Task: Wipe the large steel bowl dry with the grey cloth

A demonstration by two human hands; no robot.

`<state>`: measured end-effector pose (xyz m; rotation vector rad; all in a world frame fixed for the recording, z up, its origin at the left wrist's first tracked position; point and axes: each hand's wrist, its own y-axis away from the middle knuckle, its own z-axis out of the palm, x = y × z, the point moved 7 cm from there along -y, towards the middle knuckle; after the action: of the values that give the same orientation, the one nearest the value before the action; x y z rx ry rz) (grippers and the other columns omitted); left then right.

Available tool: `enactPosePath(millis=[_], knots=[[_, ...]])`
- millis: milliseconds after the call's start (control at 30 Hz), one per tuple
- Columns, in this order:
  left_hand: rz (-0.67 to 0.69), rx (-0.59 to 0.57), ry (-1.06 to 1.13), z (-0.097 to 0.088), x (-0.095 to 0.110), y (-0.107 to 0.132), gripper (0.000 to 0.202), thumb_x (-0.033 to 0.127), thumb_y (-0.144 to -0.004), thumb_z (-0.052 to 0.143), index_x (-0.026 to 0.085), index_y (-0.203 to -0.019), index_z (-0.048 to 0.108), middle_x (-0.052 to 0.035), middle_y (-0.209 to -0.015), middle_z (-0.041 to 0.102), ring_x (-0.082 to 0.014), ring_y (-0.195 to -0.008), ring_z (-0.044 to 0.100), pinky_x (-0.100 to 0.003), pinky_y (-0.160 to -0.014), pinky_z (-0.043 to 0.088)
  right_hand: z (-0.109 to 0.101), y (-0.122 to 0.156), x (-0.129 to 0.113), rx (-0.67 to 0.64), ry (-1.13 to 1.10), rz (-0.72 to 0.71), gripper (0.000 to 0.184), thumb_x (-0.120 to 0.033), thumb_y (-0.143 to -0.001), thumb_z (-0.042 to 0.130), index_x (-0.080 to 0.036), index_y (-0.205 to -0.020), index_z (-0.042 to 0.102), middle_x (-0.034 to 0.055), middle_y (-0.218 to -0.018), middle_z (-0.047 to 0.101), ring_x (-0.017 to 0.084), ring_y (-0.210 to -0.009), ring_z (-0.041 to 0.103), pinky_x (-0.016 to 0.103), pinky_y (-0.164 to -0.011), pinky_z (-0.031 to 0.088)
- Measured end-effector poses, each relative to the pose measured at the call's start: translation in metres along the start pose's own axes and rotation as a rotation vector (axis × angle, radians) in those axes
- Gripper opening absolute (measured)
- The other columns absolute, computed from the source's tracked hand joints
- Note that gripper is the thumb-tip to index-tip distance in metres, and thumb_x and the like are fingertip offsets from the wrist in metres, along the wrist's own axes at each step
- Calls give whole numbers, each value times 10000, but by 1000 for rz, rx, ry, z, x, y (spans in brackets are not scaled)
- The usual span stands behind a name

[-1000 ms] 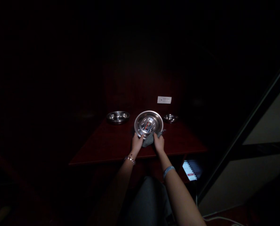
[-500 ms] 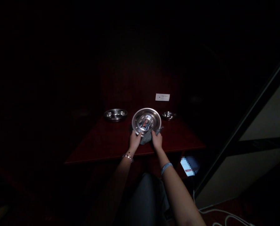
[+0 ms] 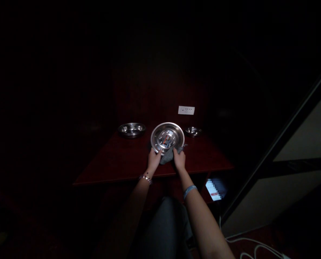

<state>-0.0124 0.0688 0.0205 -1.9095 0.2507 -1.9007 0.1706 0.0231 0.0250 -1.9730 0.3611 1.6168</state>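
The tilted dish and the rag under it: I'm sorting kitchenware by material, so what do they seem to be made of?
The tilted dish looks like stainless steel, polished: silvery, with bright mirror-like reflections in its base. The rag looks like soft grey woven or knitted cloth, matte and bunched into folds between the left hand and right hand; the dim light leaves its fibre open.

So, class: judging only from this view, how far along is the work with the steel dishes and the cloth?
Done: nothing shows as finished; the shine alone settles nothing. In hand: the left hand grips the near rim of the tilted steel plate, and the right hand presses a grey cloth against its lower edge. Left: a wide steel bowl and a small steel bowl sit untouched on the red table.
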Motion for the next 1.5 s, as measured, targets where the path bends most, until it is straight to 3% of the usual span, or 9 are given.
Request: enactPosePath(millis=[467,1500], knots=[[-29,6,-8,-1,10,4,313,186,-774,662,177,-1086,635,-102,-1075,732,-275,-1043,671,-406,-976,494,-3,0,-3,14,29,-9,314,-393,-855,606,-131,-946,753,149,-999,772,273,-996,721,289,-820,526],[-6,-9,-25,1,1,1,349,236,-781,669,166,-1119,624,-122,-1087,727,-283,-1039,680,-448,-984,489,1,-3,3,-3,2,-12,344,-416,-854,593,-131,-964,751,164,-1039,763,285,-1014,721,313,-845,529]])
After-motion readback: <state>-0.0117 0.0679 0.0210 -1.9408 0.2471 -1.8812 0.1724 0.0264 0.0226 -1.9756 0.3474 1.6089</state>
